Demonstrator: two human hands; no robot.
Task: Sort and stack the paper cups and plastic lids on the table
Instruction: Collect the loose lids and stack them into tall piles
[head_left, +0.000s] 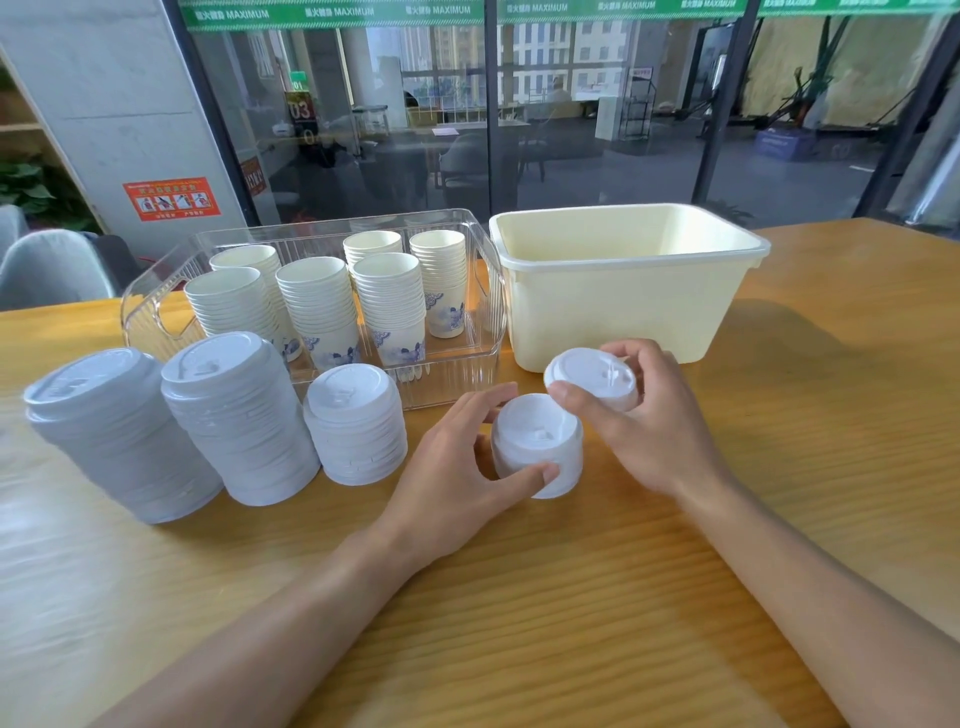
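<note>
Your hands work a small lid stack (537, 447) in front of the cream bin (623, 291).

Bare tabletop (519, 597) lies nearer you than the bin; three taller lid stacks (239, 415) and the clear cup tray (311, 291) stand to its left. Your left hand (457, 467) grips the small stack; your right hand (644, 415) pinches one lid (592, 379) just above it.

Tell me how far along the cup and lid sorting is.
Mostly done: paper cups sit stacked in the clear bin, three lid stacks stand beside it. In hand: left hand steadies a short lid stack; right hand holds one lid. Left: adding it.
</note>
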